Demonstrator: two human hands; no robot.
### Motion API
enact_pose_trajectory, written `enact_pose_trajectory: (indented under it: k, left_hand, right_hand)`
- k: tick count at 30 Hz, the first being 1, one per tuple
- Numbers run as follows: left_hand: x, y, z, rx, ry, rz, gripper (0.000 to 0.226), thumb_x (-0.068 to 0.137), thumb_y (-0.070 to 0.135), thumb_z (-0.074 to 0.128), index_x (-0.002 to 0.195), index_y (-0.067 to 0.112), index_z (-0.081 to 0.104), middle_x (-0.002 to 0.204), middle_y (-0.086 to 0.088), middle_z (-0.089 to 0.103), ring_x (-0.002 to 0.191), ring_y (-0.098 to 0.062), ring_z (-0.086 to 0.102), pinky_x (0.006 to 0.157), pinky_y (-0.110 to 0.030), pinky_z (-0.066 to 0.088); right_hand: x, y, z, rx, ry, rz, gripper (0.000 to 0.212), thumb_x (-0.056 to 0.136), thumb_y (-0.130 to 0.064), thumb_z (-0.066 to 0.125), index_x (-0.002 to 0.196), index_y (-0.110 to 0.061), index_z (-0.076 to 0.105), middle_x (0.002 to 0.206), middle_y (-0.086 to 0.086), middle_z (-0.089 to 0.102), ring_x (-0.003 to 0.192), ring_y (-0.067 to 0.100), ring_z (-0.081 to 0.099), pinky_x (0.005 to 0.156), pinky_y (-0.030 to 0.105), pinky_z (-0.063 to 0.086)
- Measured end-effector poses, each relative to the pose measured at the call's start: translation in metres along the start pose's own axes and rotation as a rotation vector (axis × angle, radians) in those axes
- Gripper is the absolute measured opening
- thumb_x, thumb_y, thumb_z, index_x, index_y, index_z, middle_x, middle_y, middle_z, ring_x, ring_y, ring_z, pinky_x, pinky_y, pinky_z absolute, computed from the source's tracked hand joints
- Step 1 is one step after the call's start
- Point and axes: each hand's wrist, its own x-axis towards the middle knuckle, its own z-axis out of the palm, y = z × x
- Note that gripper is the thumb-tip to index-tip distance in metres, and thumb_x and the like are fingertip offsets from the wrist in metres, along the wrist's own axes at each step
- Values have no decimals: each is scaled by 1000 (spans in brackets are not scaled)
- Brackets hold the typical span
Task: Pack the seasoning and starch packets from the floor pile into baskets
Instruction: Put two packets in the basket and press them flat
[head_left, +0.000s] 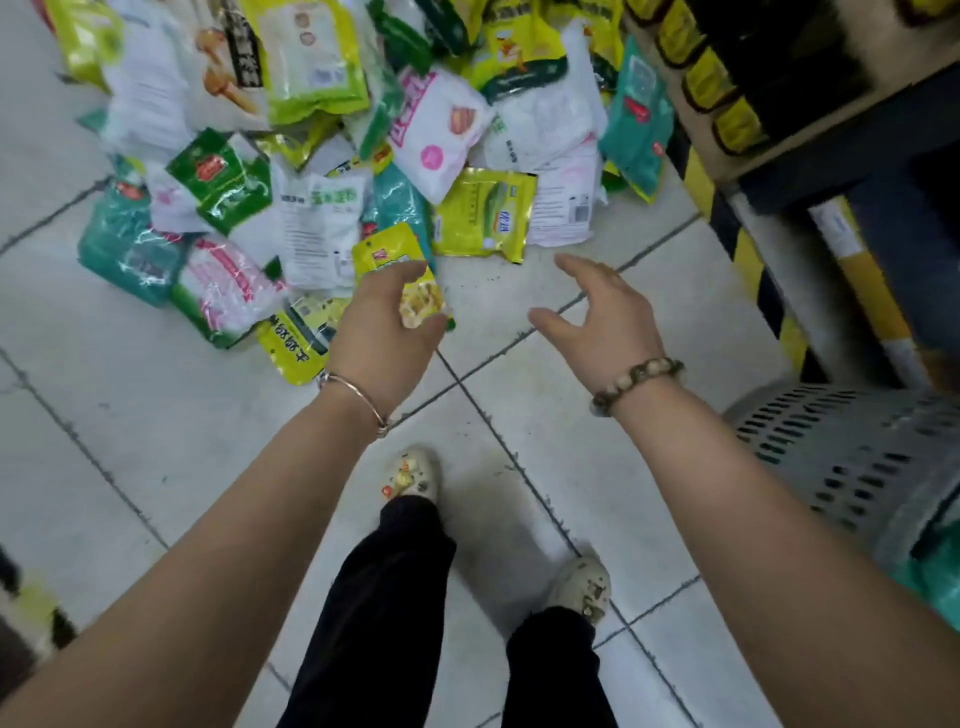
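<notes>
Yellow pkt (395, 260); grey basket (852, 457); black/yellow striped shelf edge (748, 260).

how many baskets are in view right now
1. The grey slotted basket sits at the right edge, beside the right forearm, partly cut off by the frame. More may lie outside the view.
</notes>
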Motion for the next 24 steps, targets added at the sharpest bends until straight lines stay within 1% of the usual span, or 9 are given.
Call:
enact_pose_trajectory:
  k: [1, 5, 11, 14, 16, 18, 20, 22, 24]
  left_hand:
    - [6, -13, -9, 13, 10, -26, 48, 85, 14, 64, 131, 17, 51, 136, -3, 48, 120, -20, 50, 99, -28, 39]
    - [25, -57, -29, 76, 26, -118, 51, 85, 19, 64, 134, 18, 48, 136, -4, 48, 121, -22, 49, 100, -35, 41]
    - [43, -96, -33, 113, 12, -270, 55, 84, 18, 65, 136, 18, 46, 138, -5, 47, 123, -24, 49, 98, -34, 39]
    - [60, -111, -34, 85, 39, -347, 54, 84, 17, 66, 134, 15, 48, 135, -7, 50, 121, -25, 49, 97, -33, 39]
    - [80, -126, -32, 69, 51, -400, 54, 84, 20, 67, 134, 13, 48, 135, -8, 51, 122, -25, 49, 98, -33, 38]
    - [107, -141, -27, 46, 55, -467, 58, 84, 23, 68, 136, 13, 45, 138, -8, 49, 124, -25, 48, 98, -32, 38]
    - [132, -163, -20, 30, 59, -527, 62, 83, 26, 69, 138, 13, 43, 139, -9, 46, 124, -26, 47, 98, -32, 39]
    - [165, -187, -10, 26, 65, -557, 65, 81, 29, 70, 137, 12, 42, 139, -10, 45, 123, -26, 48, 98, -33, 41]
    - [195, -210, -6, 52, 125, -562, 65, 78, 31, 72, 134, 12, 44, 135, -10, 47, 119, -26, 51, 97, -33, 44]
  right_hand:
    - [9, -9, 10, -10, -30, -5, 57, 85, -30, 65, 137, -18, 46, 138, 6, 49, 125, 24, 46, 104, 32, 34]
    - [39, -35, 45, 4, -127, 23, 55, 86, -29, 65, 137, -18, 47, 141, 2, 47, 128, 19, 45, 103, 29, 34]
    - [91, -45, 92, 30, -307, 102, 56, 87, -30, 63, 137, -17, 45, 139, 5, 50, 127, 22, 46, 101, 33, 38]
    - [125, -43, 113, 11, -378, 130, 52, 87, -30, 63, 134, -16, 47, 135, 7, 53, 122, 25, 50, 99, 36, 42]
    - [146, -41, 126, 24, -375, 172, 53, 86, -31, 63, 134, -18, 46, 133, 6, 54, 120, 24, 51, 97, 34, 42]
    - [166, -37, 141, 89, -339, 239, 53, 85, -32, 64, 134, -18, 47, 133, 4, 54, 119, 21, 51, 96, 31, 41]
    - [180, -29, 163, 96, -340, 288, 53, 85, -32, 65, 132, -17, 48, 132, 3, 54, 117, 20, 52, 93, 28, 41]
    - [196, -17, 187, 82, -354, 313, 56, 83, -33, 67, 133, -16, 47, 133, 4, 54, 118, 21, 52, 95, 29, 41]
    - [210, -10, 213, 76, -373, 361, 61, 81, -35, 69, 135, -17, 45, 134, 4, 52, 119, 23, 51, 97, 31, 41]
